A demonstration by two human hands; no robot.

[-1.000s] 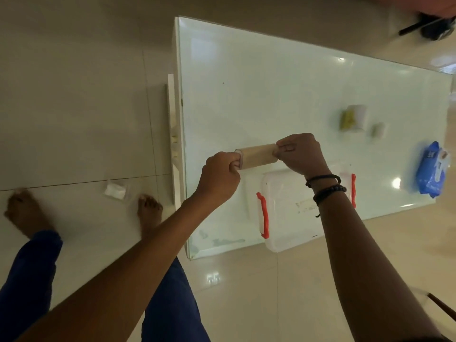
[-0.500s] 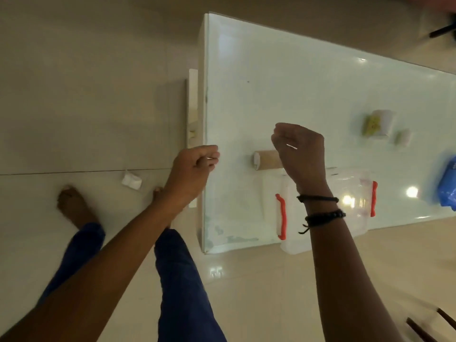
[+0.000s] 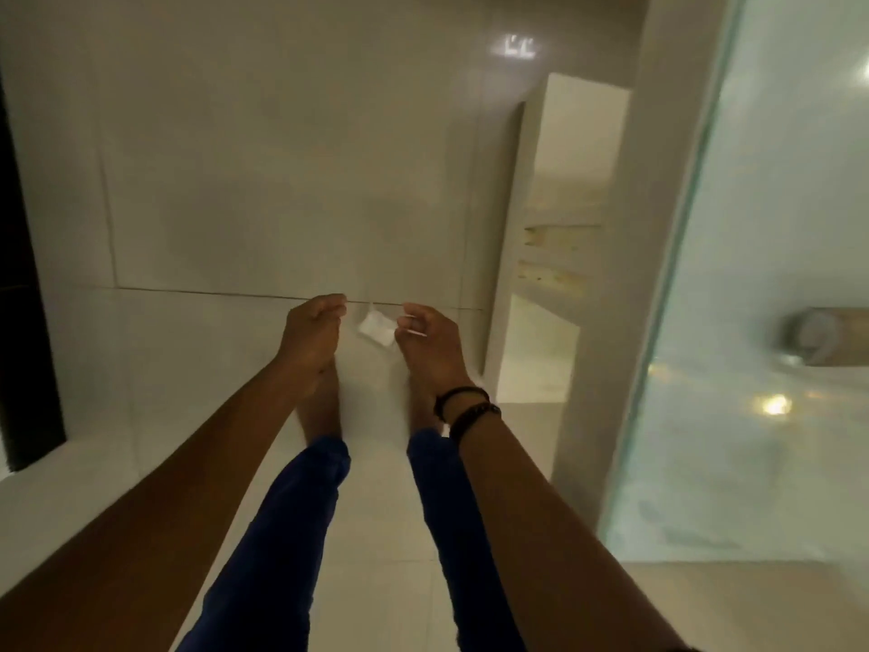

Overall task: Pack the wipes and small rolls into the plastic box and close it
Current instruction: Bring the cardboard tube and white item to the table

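Note:
I am looking down at the floor left of the table. My left hand hangs over the tiles with its fingers curled shut and nothing visible in it. My right hand, with dark bands on the wrist, is pinched shut, and a thin pale strip shows at its fingertips. A brown cardboard roll lies on the glass table at the right edge of the view, blurred. The plastic box and the wipes are out of view.
A small white scrap lies on the tiled floor between my hands, just ahead of my bare feet. A white table leg stands right of my right hand. A dark panel runs along the left edge.
Both hands let go of the cardboard roll, which now lies on the table. My hands and my view swung left, from over the table to over the floor.

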